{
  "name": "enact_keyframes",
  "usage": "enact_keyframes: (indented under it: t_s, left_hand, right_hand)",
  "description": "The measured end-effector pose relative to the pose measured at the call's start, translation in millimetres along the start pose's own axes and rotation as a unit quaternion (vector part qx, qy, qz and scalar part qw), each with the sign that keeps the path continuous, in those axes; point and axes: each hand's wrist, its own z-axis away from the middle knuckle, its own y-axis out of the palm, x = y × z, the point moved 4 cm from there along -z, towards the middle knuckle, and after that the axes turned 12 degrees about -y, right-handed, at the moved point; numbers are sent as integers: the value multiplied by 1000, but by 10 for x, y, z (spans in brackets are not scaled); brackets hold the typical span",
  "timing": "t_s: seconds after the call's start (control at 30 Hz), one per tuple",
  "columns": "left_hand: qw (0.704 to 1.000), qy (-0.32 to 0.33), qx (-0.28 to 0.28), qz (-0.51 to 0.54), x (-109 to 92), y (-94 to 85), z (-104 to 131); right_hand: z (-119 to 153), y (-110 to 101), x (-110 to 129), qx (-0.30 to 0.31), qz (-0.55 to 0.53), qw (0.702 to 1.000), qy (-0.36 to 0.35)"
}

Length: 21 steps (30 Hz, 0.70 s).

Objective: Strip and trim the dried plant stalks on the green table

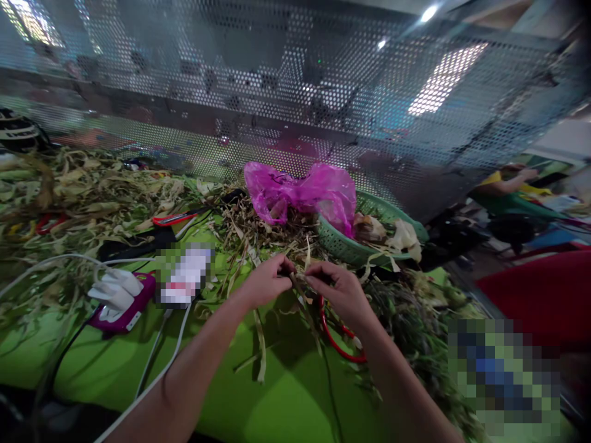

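Over the green table (pixel 268 406), my left hand (pixel 270 280) pinches a thin dried plant stalk (pixel 305 301) whose lower part hangs toward the tabletop. Close on its right, my right hand (pixel 335 288) has thumb and forefinger pressed together at a pale strip of the same dried material (pixel 308 252). The two hands are slightly apart. Red looped handles (pixel 332 338) lie partly under my right wrist. Beyond my hands is a heap of dried plant bits (pixel 244 224).
A pink plastic bag (pixel 300 191) leans on a green basket (pixel 346 246) before a perforated metal screen (pixel 258 92). On the left are a blurred phone (pixel 187 274), a purple power strip (pixel 124 307), cables and orange-handled scissors (pixel 173 219). A person (pixel 503 184) is at far right.
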Motion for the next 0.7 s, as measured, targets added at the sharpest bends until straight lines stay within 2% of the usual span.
enact_keyframes:
  t_s: [0.1, 0.37, 0.7]
  left_hand:
    - [1000, -10, 13, 17, -11, -13, 1]
    - [998, 61, -2, -20, -72, -44, 12]
    - [998, 54, -18, -38, -4, -29, -22]
  right_hand:
    - [-4, 7, 0, 0, 4, 1000, 3]
    - [-8, 20, -42, 6, -11, 1000, 18]
    - [14, 102, -89, -27, 42, 999, -14]
